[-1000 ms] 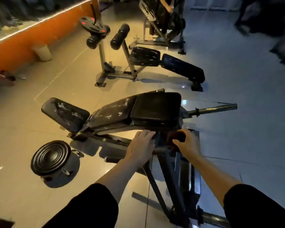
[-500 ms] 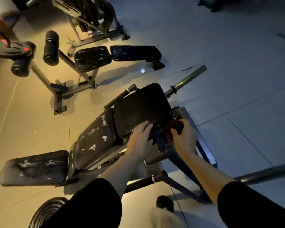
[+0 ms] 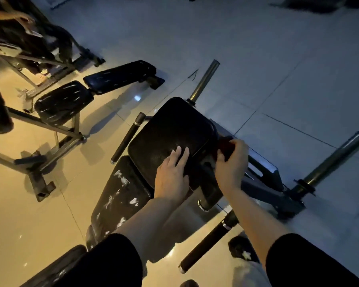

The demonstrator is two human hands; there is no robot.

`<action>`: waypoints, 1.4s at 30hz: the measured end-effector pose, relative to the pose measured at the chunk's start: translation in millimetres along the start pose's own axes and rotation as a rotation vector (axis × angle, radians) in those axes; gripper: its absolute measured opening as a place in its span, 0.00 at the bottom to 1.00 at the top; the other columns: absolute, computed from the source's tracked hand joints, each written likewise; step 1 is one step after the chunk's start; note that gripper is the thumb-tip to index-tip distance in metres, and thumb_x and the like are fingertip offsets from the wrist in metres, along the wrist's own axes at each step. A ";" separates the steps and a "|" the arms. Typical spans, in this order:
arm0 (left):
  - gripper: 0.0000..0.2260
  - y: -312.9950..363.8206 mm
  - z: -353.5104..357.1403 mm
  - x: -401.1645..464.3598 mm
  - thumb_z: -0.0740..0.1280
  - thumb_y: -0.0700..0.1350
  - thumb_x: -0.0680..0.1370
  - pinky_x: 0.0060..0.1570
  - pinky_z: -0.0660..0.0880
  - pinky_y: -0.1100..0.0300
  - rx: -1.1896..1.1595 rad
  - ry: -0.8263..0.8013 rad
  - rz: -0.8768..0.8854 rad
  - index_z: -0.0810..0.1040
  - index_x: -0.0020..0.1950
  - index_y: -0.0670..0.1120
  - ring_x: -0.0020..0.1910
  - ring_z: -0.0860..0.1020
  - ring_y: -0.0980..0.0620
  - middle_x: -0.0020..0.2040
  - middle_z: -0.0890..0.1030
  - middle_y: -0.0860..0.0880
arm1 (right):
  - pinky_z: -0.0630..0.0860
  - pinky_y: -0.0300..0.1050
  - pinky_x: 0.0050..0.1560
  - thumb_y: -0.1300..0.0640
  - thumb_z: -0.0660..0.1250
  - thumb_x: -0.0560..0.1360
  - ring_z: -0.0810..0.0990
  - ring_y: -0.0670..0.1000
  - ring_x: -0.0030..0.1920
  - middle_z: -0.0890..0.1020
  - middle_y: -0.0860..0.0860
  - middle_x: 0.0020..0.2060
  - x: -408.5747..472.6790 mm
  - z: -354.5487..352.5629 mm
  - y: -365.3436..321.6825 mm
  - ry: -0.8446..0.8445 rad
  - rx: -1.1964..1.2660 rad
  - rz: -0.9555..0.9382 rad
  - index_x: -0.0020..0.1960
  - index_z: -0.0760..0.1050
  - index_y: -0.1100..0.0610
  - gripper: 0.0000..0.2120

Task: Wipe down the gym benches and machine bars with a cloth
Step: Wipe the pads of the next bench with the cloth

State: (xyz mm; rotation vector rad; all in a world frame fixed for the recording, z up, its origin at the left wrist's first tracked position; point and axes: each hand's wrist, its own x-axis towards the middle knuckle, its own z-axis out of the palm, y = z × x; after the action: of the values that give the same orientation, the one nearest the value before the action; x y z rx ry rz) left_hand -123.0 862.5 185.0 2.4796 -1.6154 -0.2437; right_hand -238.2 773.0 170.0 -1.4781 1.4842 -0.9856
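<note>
Wiping barely begun: left hand point(image 3: 171, 176) flat, fingers straight, on the centre black padded vinyl bench pad point(image 3: 170, 129); right hand point(image 3: 231, 162) clutches a dark red cloth point(image 3: 224, 145) at its right edge; upper-left benches point(image 3: 120, 76) seemingly untouched.

In front of you is a weight bench with a black square pad point(image 3: 170, 129), tilted and smooth, lying at the centre of the view. Below it sits a longer black pad point(image 3: 120, 195), its covering cracked and flaking in pale patches. Your left hand point(image 3: 171, 177) rests flat on the square pad's near edge, fingers straight. Your right hand point(image 3: 231, 162) pinches a small dark red cloth point(image 3: 224, 145), bunched up just beside the pad's right edge, possibly touching the frame there. A steel bar point(image 3: 204, 80) juts out beyond the pad, and another bar point(image 3: 334, 157) angles out to the right.
</note>
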 end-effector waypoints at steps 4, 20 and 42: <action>0.34 -13.2 4.3 -0.9 0.64 0.45 0.80 0.74 0.51 0.54 0.012 -0.010 0.077 0.46 0.78 0.58 0.77 0.49 0.52 0.79 0.49 0.54 | 0.64 0.21 0.45 0.66 0.69 0.74 0.73 0.47 0.63 0.73 0.48 0.60 -13.4 25.4 0.6 -0.027 -0.009 -0.055 0.62 0.70 0.55 0.19; 0.32 -26.9 20.1 -3.3 0.63 0.49 0.78 0.73 0.49 0.52 -0.064 0.048 0.129 0.49 0.78 0.58 0.77 0.49 0.54 0.79 0.49 0.56 | 0.68 0.25 0.55 0.68 0.70 0.72 0.69 0.40 0.58 0.71 0.43 0.55 -33.5 25.8 31.9 -0.146 0.051 -0.144 0.58 0.72 0.53 0.18; 0.34 -31.5 29.1 -15.5 0.66 0.42 0.77 0.73 0.53 0.54 -0.095 0.114 0.177 0.53 0.77 0.57 0.76 0.53 0.54 0.78 0.54 0.54 | 0.72 0.27 0.50 0.67 0.69 0.72 0.69 0.43 0.60 0.66 0.45 0.59 -30.6 44.5 32.7 -0.033 0.374 -0.158 0.59 0.70 0.52 0.19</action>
State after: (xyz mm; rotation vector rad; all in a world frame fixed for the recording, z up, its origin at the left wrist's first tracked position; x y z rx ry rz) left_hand -107.9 887.6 150.1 2.2225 -1.7203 -0.1482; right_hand -209.3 804.6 123.5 -1.3428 1.0977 -1.2512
